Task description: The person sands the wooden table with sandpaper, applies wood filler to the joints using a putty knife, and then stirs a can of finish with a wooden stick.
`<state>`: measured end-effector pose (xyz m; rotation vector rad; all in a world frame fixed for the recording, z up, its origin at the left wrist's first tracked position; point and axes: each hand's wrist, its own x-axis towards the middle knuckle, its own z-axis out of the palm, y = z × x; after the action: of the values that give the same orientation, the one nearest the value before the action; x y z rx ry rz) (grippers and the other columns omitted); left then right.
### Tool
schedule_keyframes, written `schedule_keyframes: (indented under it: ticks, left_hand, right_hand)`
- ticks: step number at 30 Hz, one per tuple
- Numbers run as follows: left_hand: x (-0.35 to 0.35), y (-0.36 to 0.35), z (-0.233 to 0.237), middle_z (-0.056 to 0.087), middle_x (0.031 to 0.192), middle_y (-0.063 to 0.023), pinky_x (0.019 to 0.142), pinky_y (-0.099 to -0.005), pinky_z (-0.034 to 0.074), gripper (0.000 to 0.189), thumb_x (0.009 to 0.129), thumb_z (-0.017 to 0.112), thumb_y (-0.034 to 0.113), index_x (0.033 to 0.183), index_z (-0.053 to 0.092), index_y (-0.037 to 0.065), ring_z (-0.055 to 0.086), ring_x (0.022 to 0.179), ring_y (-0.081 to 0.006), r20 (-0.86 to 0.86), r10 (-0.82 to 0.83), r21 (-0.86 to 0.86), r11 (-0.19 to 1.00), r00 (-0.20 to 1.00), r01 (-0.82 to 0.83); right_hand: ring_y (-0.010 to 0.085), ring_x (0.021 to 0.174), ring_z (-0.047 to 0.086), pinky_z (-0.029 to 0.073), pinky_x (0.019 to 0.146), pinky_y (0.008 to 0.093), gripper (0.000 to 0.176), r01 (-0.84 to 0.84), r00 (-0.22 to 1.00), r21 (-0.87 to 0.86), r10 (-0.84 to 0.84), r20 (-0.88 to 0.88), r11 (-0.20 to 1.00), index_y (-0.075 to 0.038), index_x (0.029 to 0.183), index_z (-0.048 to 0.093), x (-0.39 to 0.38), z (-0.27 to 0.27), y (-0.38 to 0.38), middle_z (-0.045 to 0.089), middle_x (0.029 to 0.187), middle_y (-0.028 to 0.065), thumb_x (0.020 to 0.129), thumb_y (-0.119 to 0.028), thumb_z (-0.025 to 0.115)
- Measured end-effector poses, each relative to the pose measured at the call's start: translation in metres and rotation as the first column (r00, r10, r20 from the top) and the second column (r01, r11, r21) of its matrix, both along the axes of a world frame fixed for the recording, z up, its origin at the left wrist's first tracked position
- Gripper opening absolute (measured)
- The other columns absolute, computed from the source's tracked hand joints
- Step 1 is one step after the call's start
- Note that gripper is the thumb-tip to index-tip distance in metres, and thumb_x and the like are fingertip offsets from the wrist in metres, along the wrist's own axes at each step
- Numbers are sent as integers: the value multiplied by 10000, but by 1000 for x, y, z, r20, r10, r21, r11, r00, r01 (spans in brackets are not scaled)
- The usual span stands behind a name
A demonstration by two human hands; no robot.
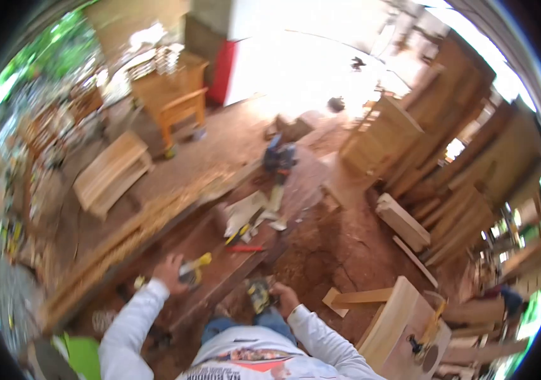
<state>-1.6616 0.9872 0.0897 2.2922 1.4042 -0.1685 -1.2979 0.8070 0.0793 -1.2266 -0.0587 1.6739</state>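
Note:
My left hand is at the near part of the brown workbench, fingers spread, beside a yellow and grey tool. Whether it touches that tool is blurred. My right hand is closed at the side of a dark and yellow tool, held in front of my lap. Farther up the bench lie a red pencil-like item, a yellow and black tool and pale scraps. A blue power tool stands at the far end.
At the right stands a wooden piece with a round hole. Planks lean at the upper right. A wooden stool-like piece and an orange-brown table are at the upper left. Wood shavings line the bench.

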Motion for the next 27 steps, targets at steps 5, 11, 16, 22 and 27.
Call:
schedule_keyframes:
  ticks: [5, 11, 16, 22, 27]
  left_hand:
    - [4, 8, -13, 422, 1489, -276, 1013, -486, 546, 1263, 516, 975, 550, 1536, 391, 88, 605, 1246, -442, -86, -43, 30, 998, 995, 46]
    - [7, 17, -12, 511, 1378, -231, 945, -523, 571, 1095, 567, 1009, 376, 1469, 428, 157, 633, 1161, -442, 23, -51, 71, 996, 998, 50]
    - [7, 19, -4, 537, 1347, -238, 947, -521, 558, 1139, 538, 1011, 387, 1476, 419, 129, 616, 1171, -455, 82, -64, 53, 997, 995, 60]
    - [10, 16, -5, 549, 1344, -244, 964, -516, 550, 1124, 551, 987, 450, 1476, 440, 118, 601, 1196, -459, 80, -75, 61, 996, 994, 70]
    - [15, 14, 15, 552, 1354, -247, 968, -513, 550, 987, 604, 949, 475, 1407, 517, 97, 623, 1160, -452, -6, -128, 56, 990, 992, 128]
  right_hand:
    - [203, 917, 638, 508, 821, 395, 140, 35, 999, -78, -34, 19, 996, -144, 958, 685, 5, -96, -7, 672, 950, 18, 828, -160, 636]
    - [203, 919, 635, 537, 860, 395, 183, 79, 992, -72, -85, -89, 994, -104, 1010, 669, -4, -72, -4, 665, 967, 34, 840, -137, 610]
    - [222, 946, 621, 530, 850, 430, 163, 110, 991, -141, -98, 88, 984, -117, 963, 693, -12, -95, -5, 656, 967, 44, 816, -163, 640]
    - [202, 931, 546, 446, 831, 407, 177, 137, 979, -89, -121, 165, 987, -81, 896, 712, -17, -80, -15, 630, 955, 35, 756, -184, 679]
    - [201, 884, 549, 447, 808, 402, 171, 174, 970, -37, -165, 180, 984, -72, 873, 730, -23, -81, -21, 641, 899, 45, 765, -196, 685]
